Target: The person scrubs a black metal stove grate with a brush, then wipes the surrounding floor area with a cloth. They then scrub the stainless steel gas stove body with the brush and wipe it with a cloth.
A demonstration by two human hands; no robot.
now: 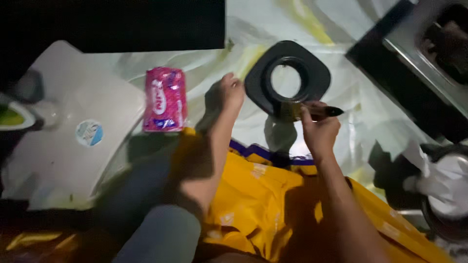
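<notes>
While your left hand (pixel 230 91) rests with curled fingers against the left edge of the black ring-shaped plate (pixel 287 78), your right hand (pixel 319 127) is closed around a dark-handled brush (pixel 312 111), held level at the plate's lower edge. The brush's pale bristle end lies on the plate's bottom rim, and its dark handle tip points away to the right of the plate. The left hand has nothing clasped in it; it only touches the plate's rim. The plate lies flat on a white plastic sheet (pixel 351 87) streaked with yellow, and the sheet shows through the plate's round hole. Left of the plate, well apart from it, a pink packet (pixel 165 100) lies on the same sheet. Farther left of the plate is a flat pale panel (pixel 63 146) with a round sticker. Below the plate, yellow cloth (pixel 263 204) with a purple edge covers your lap. To the right of the plate sits a dark metal-edged frame (pixel 414 63), and lower right a crumpled white rag (pixel 448 180).
</notes>
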